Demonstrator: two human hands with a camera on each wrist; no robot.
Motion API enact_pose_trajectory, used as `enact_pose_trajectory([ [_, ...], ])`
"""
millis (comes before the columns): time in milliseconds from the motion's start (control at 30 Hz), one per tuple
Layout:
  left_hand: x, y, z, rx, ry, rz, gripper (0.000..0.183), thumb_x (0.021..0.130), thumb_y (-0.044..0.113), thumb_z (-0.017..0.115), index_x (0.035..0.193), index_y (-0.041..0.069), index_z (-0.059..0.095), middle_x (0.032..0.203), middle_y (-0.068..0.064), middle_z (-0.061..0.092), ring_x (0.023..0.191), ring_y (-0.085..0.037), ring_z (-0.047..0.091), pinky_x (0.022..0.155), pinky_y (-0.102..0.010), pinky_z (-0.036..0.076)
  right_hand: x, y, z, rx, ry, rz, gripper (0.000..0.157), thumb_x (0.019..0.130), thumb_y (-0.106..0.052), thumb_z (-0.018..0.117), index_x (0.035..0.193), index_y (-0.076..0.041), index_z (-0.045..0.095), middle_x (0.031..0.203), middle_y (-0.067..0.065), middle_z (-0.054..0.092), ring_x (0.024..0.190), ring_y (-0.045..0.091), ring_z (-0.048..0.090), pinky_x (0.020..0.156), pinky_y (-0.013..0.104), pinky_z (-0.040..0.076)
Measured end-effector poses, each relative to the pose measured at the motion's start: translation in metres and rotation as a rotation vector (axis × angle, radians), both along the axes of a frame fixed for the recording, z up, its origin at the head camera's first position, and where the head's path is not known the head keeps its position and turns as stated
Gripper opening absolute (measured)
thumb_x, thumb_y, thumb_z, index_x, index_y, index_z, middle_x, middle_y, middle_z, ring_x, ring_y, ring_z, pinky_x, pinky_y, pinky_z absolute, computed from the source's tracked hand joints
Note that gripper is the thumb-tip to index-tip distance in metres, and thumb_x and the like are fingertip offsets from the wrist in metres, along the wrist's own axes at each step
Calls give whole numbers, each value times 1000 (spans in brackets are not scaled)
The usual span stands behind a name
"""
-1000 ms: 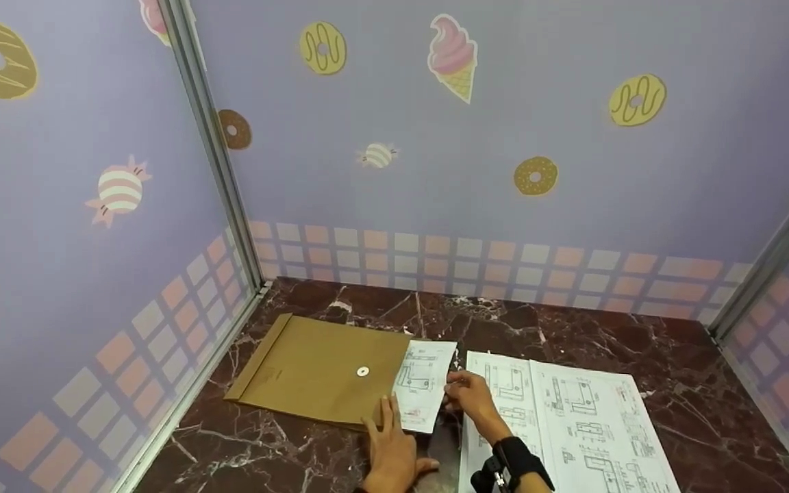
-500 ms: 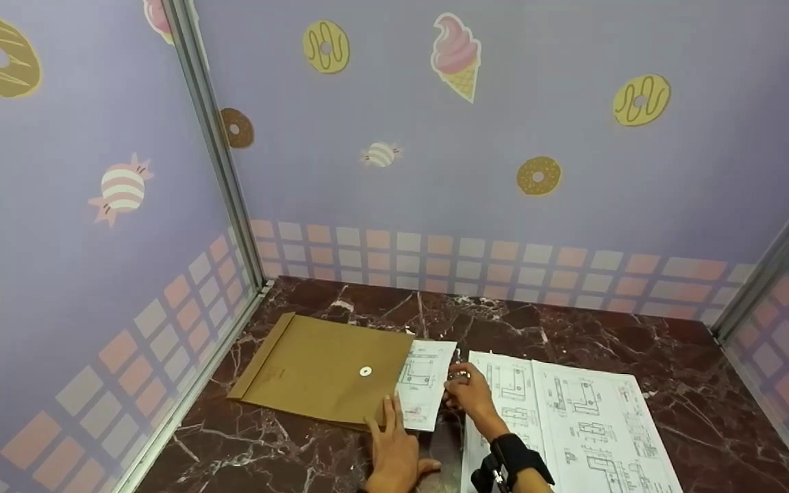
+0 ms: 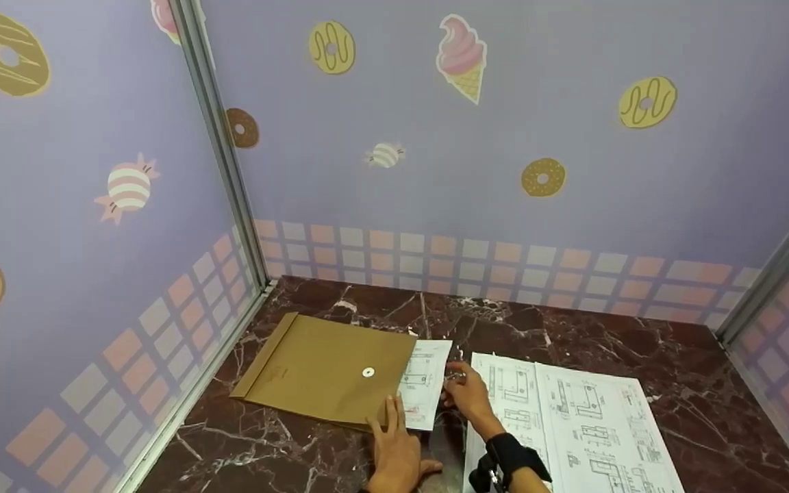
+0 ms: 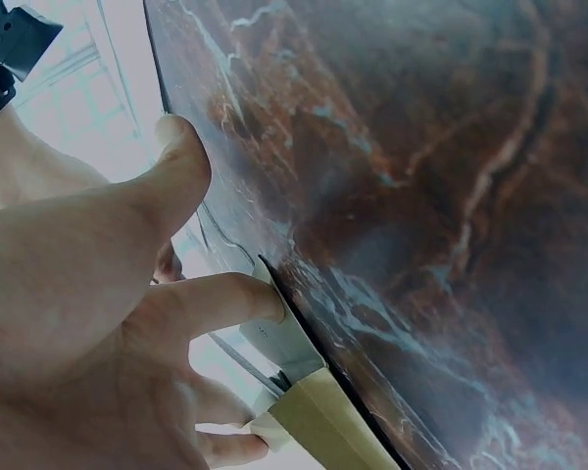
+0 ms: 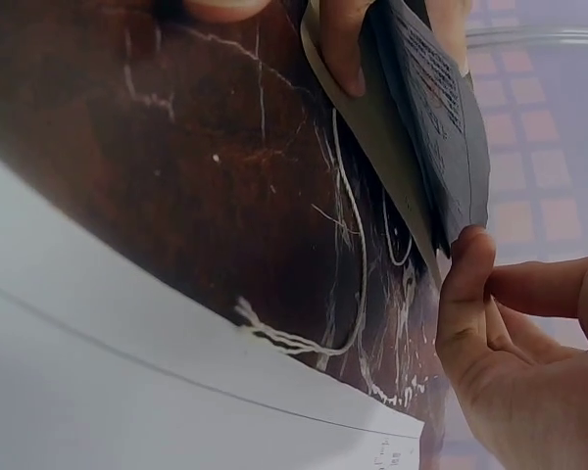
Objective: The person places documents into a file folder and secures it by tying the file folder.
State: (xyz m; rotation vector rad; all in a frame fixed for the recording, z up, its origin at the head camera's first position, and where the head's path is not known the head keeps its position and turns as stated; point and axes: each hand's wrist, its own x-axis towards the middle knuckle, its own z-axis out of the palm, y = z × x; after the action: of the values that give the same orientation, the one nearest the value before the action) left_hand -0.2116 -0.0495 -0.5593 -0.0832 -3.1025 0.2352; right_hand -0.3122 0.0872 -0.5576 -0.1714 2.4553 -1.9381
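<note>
A brown paper document envelope with a white round button lies on the marble table. A stack of printed drawing sheets sticks partway out of its right-hand mouth. My left hand rests at the near corner of that mouth, fingers stretched over the envelope, thumb out to the side. In the right wrist view, brown flap material lies along the stack, and a loose string trails onto the table. My right hand pinches the stack's outer edge between thumb and bent forefinger.
To the right, more drawing sheets lie spread side by side, partly under the right forearm with its black wrist strap. Walls printed with sweets and metal corner posts enclose the table.
The drawing sheets have slid left, deeper into the envelope, so less of them shows. My right hand has followed their edge slightly left; my left hand keeps its place on the envelope.
</note>
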Motion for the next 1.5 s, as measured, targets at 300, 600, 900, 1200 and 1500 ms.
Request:
enact_pose_trajectory([
  [300,-1,-1,0,-8,-11,-6,75,63,84,58,86,16,80,159,-13,34,148,-32,28,106,-64,35,3,-5,5,51,11,56,37,99,1,49,134,12,48,88,27,65,67,29,67,62,46,58],
  [600,2,-1,-2,-24,18,3,78,61,85,58,89,17,81,158,-13,36,148,-32,30,107,-64,34,1,-9,2,111,22,58,42,95,1,50,135,13,47,79,21,66,60,20,65,58,40,57],
  [900,2,-1,-3,-24,35,6,76,60,84,59,90,18,81,158,-12,37,147,-31,31,107,-63,35,1,-13,4,132,39,71,42,97,-1,50,136,14,46,80,25,66,62,30,66,58,40,57],
  [1200,2,0,-2,-20,11,19,79,60,86,58,94,18,81,159,-11,34,148,-30,30,107,-63,34,2,-17,0,97,78,139,43,92,7,55,133,16,46,84,29,66,66,35,67,62,50,58],
  [1500,1,0,-3,-35,12,22,81,59,87,56,94,18,80,159,-10,35,148,-30,29,109,-64,32,0,-21,-3,87,93,131,42,89,8,59,128,17,47,79,26,66,62,37,66,59,49,57],
])
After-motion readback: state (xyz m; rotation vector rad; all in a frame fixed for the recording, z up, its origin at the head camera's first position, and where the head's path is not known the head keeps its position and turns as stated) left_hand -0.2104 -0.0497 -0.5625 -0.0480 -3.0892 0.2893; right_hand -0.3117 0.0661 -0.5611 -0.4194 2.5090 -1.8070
